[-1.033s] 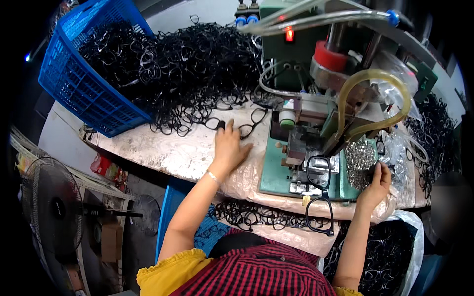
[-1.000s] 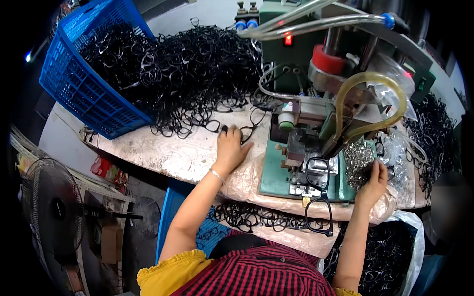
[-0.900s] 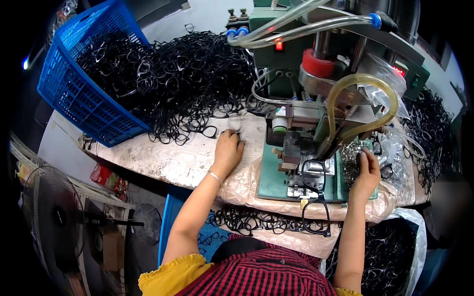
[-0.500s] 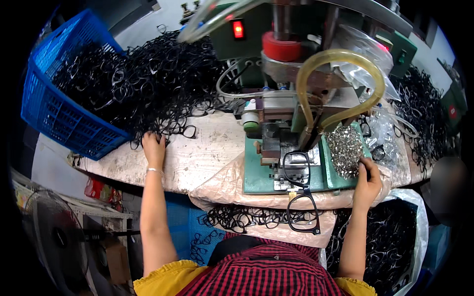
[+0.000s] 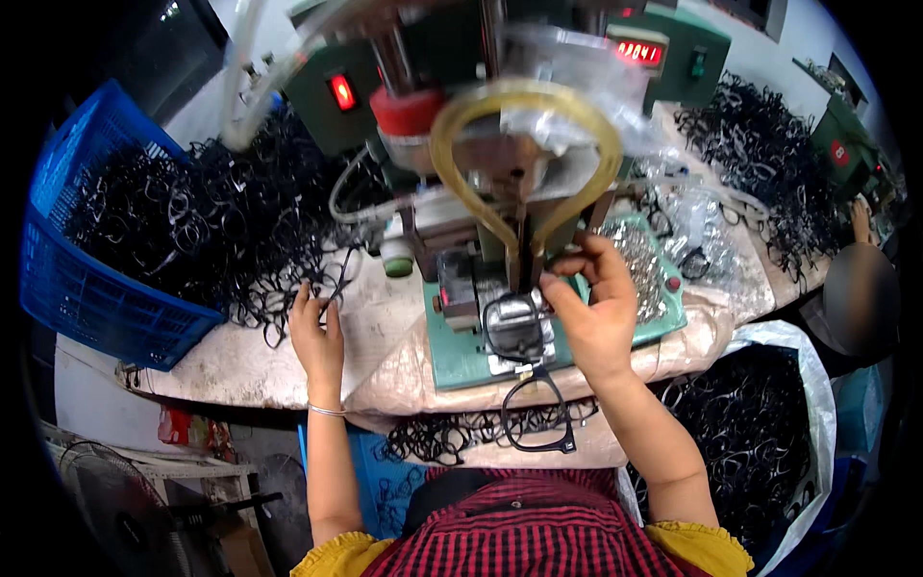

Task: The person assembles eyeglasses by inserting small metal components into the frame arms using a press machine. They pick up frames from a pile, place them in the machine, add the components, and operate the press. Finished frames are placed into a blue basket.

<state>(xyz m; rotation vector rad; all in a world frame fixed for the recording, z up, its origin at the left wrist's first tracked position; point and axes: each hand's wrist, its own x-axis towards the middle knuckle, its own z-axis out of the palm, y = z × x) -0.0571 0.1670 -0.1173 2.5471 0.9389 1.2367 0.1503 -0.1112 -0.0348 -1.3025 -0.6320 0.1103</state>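
My left hand is closed at the edge of the heaped black eyeglass frames, its fingertips on one dark eyeglass frame. Up against the green press, my right hand has its thumb and bent fingers brought together beside the tool head; whatever they pinch is too small to make out. Another black eyeglass frame sits in the press, one rim on the metal fixture and the other hanging over the front edge. Right of the fixture, partly behind my right hand, lies a green tray of small metal parts.
A blue basket full of frames leans at the left. A yellowish hose loops before the press. Plastic bags and more frames lie at the right, above a white-lined sack. Another person's hand shows at far right.
The view has swung, so the press appears farther left. My right hand has gone from the metal-parts tray to the tool head. My left hand has closed on a frame at the pile's edge.
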